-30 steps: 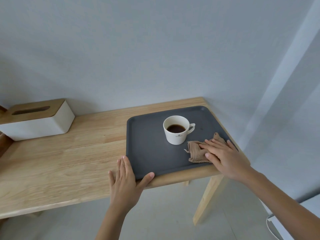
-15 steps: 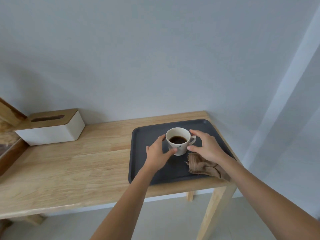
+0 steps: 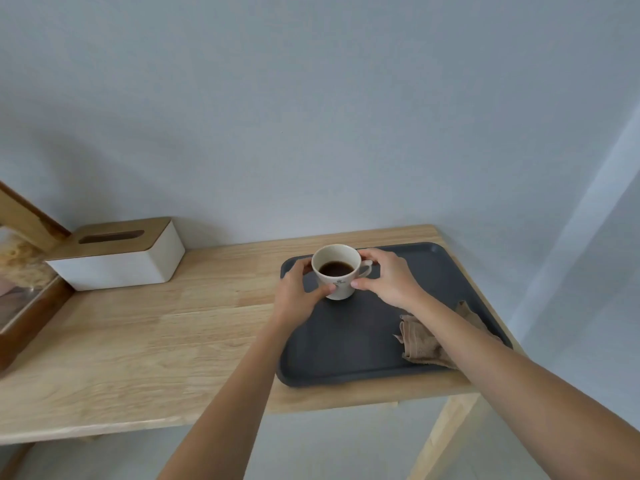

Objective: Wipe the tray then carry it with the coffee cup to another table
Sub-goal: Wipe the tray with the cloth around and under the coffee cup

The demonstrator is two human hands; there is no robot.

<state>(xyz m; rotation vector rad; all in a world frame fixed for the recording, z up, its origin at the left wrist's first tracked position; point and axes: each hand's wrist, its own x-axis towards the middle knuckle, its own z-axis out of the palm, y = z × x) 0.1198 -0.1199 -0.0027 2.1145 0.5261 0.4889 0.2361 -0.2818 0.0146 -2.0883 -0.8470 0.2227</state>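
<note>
Both hands grip cup over tray.
Left hand at cup's 9 o'clock, right hand at 3; fingers closed on it. Cloth at tray's 4 o'clock.

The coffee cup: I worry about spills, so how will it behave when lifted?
The coffee cup looks like rigid ceramic, probably fragile if dropped. It is only partly filled, so sloshing over seems unlikely if kept level. Both hands, left and right, cup its sides, so tipping seems unlikely.
</note>
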